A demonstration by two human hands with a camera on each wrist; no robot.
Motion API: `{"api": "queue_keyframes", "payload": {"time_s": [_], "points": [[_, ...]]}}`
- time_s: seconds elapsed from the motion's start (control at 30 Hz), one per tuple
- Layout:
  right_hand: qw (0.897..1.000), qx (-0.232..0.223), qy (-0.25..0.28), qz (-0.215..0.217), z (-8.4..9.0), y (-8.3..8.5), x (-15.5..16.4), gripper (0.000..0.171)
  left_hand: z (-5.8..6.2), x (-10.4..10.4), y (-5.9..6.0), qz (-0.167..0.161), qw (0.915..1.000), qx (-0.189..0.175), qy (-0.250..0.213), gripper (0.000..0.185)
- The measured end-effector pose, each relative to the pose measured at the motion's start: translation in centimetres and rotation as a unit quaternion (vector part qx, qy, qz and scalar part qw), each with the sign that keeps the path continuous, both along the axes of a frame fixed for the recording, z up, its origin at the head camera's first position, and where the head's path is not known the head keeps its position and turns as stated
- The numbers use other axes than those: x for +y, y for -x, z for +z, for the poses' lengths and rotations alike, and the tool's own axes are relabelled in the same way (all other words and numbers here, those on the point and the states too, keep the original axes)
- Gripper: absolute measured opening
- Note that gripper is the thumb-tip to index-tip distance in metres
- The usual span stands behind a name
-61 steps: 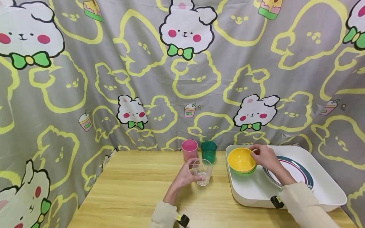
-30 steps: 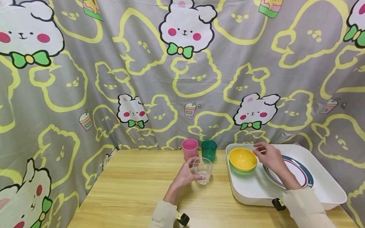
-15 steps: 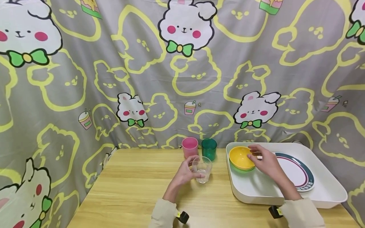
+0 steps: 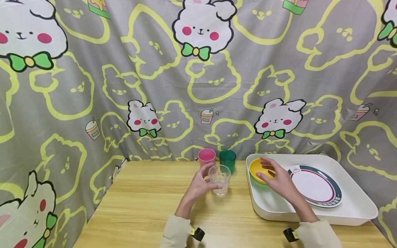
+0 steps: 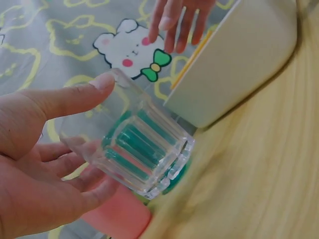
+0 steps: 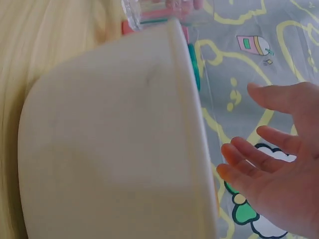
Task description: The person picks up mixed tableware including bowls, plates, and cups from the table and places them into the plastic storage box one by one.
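My left hand [image 4: 198, 184] grips a clear faceted cup [image 4: 219, 181], with the thumb on its near side and the fingers behind. In the left wrist view the clear cup [image 5: 142, 144] stands out from the palm, its thick base close over the wood. Over at the tray, my right hand [image 4: 280, 181] hovers above a yellow bowl [image 4: 255, 167], fingers spread and holding nothing. That bowl sits nested in a green bowl [image 4: 256, 179], and the hand hides part of both. The right wrist view shows the right hand [image 6: 274, 159] with fingers apart beside the tray wall.
A pink cup [image 4: 206, 155] and a teal cup [image 4: 227, 160] stand at the table's back edge, just behind the clear cup. Right of the bowls, the white tray [image 4: 356, 206] holds a plate [image 4: 313, 187] with a dark green rim. A patterned curtain [image 4: 173, 86] hangs behind.
The right hand released the yellow bowl's rim, leaving it in the green bowl, then moved left over the bowls, uncovering more of the plate. The left hand has risen slightly with the clear cup.
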State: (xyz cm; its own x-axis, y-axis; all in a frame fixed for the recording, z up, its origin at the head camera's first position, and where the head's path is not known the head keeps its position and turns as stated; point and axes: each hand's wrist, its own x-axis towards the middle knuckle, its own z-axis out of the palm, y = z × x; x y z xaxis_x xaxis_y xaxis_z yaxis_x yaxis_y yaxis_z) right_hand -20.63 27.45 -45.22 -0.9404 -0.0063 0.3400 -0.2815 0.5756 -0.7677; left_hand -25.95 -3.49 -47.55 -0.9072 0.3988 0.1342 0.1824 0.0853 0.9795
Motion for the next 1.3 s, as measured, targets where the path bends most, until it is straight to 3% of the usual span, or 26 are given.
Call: {"api": "queue_keyframes", "payload": {"time_s": [0.37,0.6,0.93,1.17,1.3], "points": [[0.997,0.021,0.057,0.055,0.8,-0.2,-2.8,0.073,1.0,-0.4,0.0,0.003,0.9997,0.016,-0.016,0.080],[0.992,0.024,0.084,0.089,1.2,-0.1,-4.4,0.082,2.0,-0.9,-0.2,-0.002,0.9992,0.008,-0.039,0.079],[0.986,0.015,0.114,0.117,0.2,-1.4,-5.7,0.086,1.8,-0.1,-0.8,-0.024,0.9981,0.019,-0.054,0.072],[0.978,0.012,0.151,0.146,-0.3,-1.1,-6.4,0.091,1.9,-0.2,-1.1,-0.072,0.9921,0.012,-0.102,0.071],[0.976,0.004,0.153,0.155,-0.2,-0.9,-6.9,0.094,2.1,-0.1,-1.1,-0.074,0.9918,0.015,-0.103,0.073]]}}
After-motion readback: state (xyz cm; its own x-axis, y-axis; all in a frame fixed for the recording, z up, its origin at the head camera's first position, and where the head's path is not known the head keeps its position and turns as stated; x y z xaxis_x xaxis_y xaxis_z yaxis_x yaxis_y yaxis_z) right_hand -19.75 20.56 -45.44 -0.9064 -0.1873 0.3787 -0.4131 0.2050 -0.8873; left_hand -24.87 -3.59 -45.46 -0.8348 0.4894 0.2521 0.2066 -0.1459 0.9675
